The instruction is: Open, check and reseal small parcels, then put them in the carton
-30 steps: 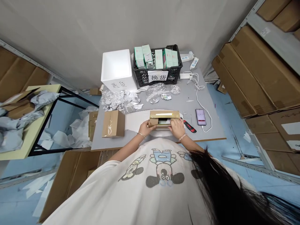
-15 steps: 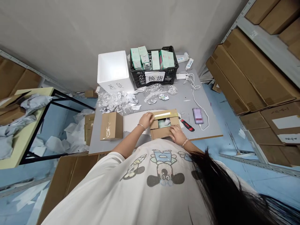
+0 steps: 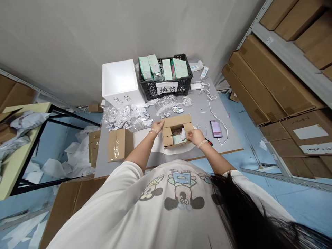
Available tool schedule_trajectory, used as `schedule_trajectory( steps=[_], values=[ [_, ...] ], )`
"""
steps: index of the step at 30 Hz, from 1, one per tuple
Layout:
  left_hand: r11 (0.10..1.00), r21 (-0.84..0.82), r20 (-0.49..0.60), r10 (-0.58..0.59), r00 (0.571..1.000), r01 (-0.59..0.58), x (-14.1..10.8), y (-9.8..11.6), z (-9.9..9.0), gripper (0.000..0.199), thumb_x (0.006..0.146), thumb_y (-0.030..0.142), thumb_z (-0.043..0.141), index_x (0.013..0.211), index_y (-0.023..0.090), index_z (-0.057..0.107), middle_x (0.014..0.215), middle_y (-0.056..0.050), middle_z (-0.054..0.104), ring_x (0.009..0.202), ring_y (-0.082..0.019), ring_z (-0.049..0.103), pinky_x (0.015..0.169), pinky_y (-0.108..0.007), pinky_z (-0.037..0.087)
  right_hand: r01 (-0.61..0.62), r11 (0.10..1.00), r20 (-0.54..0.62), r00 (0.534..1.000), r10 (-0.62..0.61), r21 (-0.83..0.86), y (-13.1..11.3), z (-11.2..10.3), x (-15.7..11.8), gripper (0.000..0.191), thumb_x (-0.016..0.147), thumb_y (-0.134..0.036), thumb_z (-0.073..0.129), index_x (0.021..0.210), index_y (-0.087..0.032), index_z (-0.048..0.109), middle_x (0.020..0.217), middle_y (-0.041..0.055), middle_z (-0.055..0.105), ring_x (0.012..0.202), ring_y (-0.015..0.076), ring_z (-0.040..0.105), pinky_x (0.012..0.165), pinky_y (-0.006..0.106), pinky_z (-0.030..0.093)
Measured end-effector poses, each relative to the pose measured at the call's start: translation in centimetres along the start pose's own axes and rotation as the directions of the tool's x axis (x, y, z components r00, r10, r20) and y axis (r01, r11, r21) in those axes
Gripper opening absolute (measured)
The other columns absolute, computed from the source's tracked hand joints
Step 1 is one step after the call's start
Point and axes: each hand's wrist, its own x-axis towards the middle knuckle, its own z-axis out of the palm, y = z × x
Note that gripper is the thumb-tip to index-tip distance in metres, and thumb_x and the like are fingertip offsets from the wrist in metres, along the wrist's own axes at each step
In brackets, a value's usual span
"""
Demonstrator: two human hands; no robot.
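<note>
An opened cardboard box (image 3: 168, 140) sits in front of me with its flaps spread. Inside it I see a pale green surface (image 3: 177, 139) and a piece of crumpled white paper (image 3: 183, 134). My left hand (image 3: 157, 126) pinches the left end of the box's far flap (image 3: 177, 120). At the right side, my right hand (image 3: 195, 136) has its fingers closed on the edge of the box's short flap. A red and black utility knife (image 3: 209, 142) shows partly behind my right wrist. Under the box lies a white sheet (image 3: 155, 147).
A taped carton (image 3: 120, 145) stands to the left. Behind are crumpled paper and bubble wrap (image 3: 129, 116), a white foam box (image 3: 121, 98) and a black crate (image 3: 164, 90) holding green boxes. A phone (image 3: 216, 128) with a white cable lies right.
The box's long flaps have opened wider, showing more of the inside. My right hand has moved from the near flap up to the right side flap. My left hand stays at the far left corner.
</note>
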Motion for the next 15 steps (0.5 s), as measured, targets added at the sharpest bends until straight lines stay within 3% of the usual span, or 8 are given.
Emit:
schedule_trajectory(
  steps=[2, 3, 6, 8, 10, 13, 15],
  values=[
    [0.991, 0.098, -0.088, -0.083, 0.993, 0.092, 0.0, 0.6, 0.8, 0.046, 0.084, 0.046, 0.062, 0.113, 0.012, 0.054, 0.099, -0.013, 0.069, 0.092, -0.024, 0.065, 0.082, -0.035, 0.049, 0.023, 0.99, 0.021, 1.0, -0.02, -0.137, -1.2, 0.1, 0.7, 0.016, 0.082, -0.023, 0.067, 0.097, -0.018, 0.072, 0.094, 0.0099, 0.073, 0.097, 0.023, 0.065, 0.084, 0.029, 0.048],
    [0.982, 0.164, -0.133, -0.069, 0.989, 0.091, -0.2, 0.9, 1.1, 0.046, 0.086, 0.041, 0.06, 0.119, 0.011, 0.049, 0.107, -0.016, 0.067, 0.097, -0.025, 0.065, 0.085, -0.036, 0.049, 0.025, 0.98, 0.03, 0.999, -0.02, -0.198, -2.0, 0.3, 1.0, 0.018, 0.087, -0.024, 0.062, 0.102, -0.019, 0.071, 0.1, 0.0118, 0.071, 0.101, 0.024, 0.063, 0.087, 0.031, 0.047],
    [0.911, 0.405, -0.197, 0.172, 0.965, -0.08, -1.9, 2.2, 1.9, 0.033, 0.092, 0.022, 0.048, 0.123, 0.013, 0.047, 0.139, -0.022, 0.048, 0.124, -0.027, 0.053, 0.101, -0.042, 0.042, -0.119, 0.928, 0.013, 0.991, 0.132, -0.353, -4.1, 1.5, 2.0, 0.041, 0.089, -0.024, 0.059, 0.13, -0.015, 0.056, 0.132, 0.0213, 0.055, 0.122, 0.0306, 0.052, 0.095, 0.043, 0.044],
    [0.793, 0.565, -0.119, 0.352, 0.928, -0.228, -3.7, 3.0, 2.5, 0.031, 0.092, 0.019, 0.044, 0.121, 0.015, 0.05, 0.155, -0.02, 0.029, 0.142, -0.03, 0.032, 0.113, -0.051, 0.027, -0.292, 0.86, -0.016, 0.949, 0.315, -0.418, -5.1, 2.7, 2.7, 0.072, 0.086, -0.027, 0.065, 0.148, -0.014, 0.033, 0.151, 0.0275, 0.03, 0.134, 0.0382, 0.037, 0.097, 0.055, 0.042],
    [0.685, 0.646, 0.0, 0.441, 0.898, -0.337, -5.6, 3.6, 3.2, 0.037, 0.09, 0.026, 0.048, 0.125, 0.013, 0.05, 0.16, -0.018, 0.015, 0.148, -0.034, 0.011, 0.116, -0.06, 0.012, -0.4, 0.799, -0.052, 0.904, 0.423, -0.449, -5.8, 3.6, 3.3, 0.088, 0.087, -0.034, 0.064, 0.155, -0.015, 0.012, 0.156, 0.0303, 0.011, 0.138, 0.044, 0.029, 0.093, 0.063, 0.041],
    [0.614, 0.67, 0.133, 0.454, 0.881, -0.418, -7.7, 4.0, 3.9, 0.057, 0.082, 0.03, 0.06, 0.133, 0.01, 0.044, 0.161, -0.019, 0.004, 0.148, -0.039, -0.002, 0.113, -0.069, 0.007, -0.375, 0.807, -0.103, 0.923, 0.37, -0.457, -6.0, 3.9, 3.5, 0.081, 0.093, -0.034, 0.051, 0.156, -0.012, 0.005, 0.153, 0.0346, 0.016, 0.131, 0.0451, 0.04, 0.084, 0.059, 0.048],
    [0.603, 0.67, 0.164, 0.449, 0.878, -0.434, -8.3, 4.1, 3.5, 0.054, 0.079, 0.022, 0.06, 0.13, 0.01, 0.047, 0.162, -0.019, 0.004, 0.148, -0.04, -0.001, 0.111, -0.071, 0.01, -0.303, 0.839, -0.103, 0.952, 0.289, -0.451, -5.6, 3.0, 3.2, 0.075, 0.094, -0.028, 0.048, 0.155, -0.008, 0.009, 0.146, 0.0369, 0.029, 0.122, 0.0409, 0.051, 0.083, 0.052, 0.051]
  ],
)
